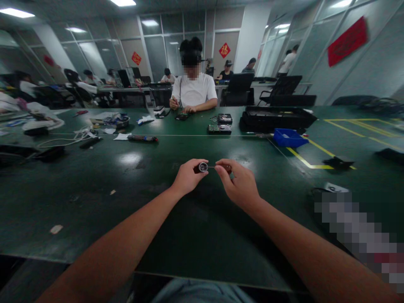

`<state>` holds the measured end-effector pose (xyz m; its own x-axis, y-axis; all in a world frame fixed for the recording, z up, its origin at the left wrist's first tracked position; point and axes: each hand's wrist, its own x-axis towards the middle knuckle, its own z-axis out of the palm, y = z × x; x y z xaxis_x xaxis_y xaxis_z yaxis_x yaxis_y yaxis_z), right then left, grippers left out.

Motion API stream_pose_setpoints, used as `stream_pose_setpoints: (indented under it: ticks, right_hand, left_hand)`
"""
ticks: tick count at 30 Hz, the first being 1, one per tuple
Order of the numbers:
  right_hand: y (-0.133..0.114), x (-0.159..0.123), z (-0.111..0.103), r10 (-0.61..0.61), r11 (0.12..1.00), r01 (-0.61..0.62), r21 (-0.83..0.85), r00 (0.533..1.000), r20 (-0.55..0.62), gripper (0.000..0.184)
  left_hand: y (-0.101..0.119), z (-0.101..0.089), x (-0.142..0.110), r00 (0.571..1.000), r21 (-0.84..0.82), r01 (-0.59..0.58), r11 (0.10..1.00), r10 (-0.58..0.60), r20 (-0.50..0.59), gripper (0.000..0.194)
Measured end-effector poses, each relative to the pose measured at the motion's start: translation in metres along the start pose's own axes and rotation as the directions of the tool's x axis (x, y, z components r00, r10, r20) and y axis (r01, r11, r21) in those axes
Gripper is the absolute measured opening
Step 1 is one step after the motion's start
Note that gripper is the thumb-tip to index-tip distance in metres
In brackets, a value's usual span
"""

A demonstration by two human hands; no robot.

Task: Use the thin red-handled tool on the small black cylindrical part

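Over the green tabletop (158, 219), my left hand (185, 177) is closed around a small dark cylindrical part (203, 167). Its round open end, with a pale metal-looking rim, faces me; what lies inside is too small to make out. A screwdriver (227, 168) with a reddish-brown handle is gripped in my right hand (242, 182), thumb and fingers wrapped round the handle. Its thin shaft points left and reaches the right side of the round part, at or very near the rim. Whether the tip touches it I cannot tell.
Two hard drives (219, 128) lie ahead, left of a long black tray (277, 120) and a blue bin (289, 138). A dark pen-shaped tool (142, 138) and white cables (71, 141) are on the left. A person (193, 90) works opposite.
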<state>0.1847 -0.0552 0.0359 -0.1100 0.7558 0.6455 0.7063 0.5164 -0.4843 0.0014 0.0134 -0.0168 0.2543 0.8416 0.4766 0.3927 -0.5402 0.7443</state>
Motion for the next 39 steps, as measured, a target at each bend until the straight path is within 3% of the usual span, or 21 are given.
stream_pose_setpoints:
  ticks: [5,14,24,33,39]
  right_hand:
    - [0.0009,0.0012,-0.0001,0.031,1.0,-0.031,0.0,0.998,-0.054,0.024]
    - [0.0019,-0.0006,-0.0004,0.007,0.998,-0.007,0.059,1.0,0.0,0.024]
    - [0.0039,0.0032,0.0001,0.165,0.984,-0.161,0.076,0.985,-0.054,0.029]
    - [0.005,0.0014,-0.0014,0.046,0.993,-0.052,-0.107,0.997,-0.056,0.04]
    - [0.0012,-0.001,-0.001,-0.034,0.999,0.035,-0.014,0.999,0.023,0.019]
  left_hand:
    - [-0.0023,0.0008,0.0005,1.0,-0.011,0.023,1.0,-0.023,-0.004,0.039]
    - [-0.0039,0.0008,-0.0002,1.0,-0.019,0.025,1.0,-0.025,0.001,0.039]
    - [0.0018,-0.0014,-0.0006,1.0,0.027,0.002,1.0,-0.001,-0.006,0.04]
    - [0.0057,-0.0015,-0.0012,0.999,0.06,-0.039,0.997,0.039,0.012,0.036]
    - [0.0041,-0.0017,-0.0016,0.999,0.058,-0.049,0.997,0.049,0.004,0.036]
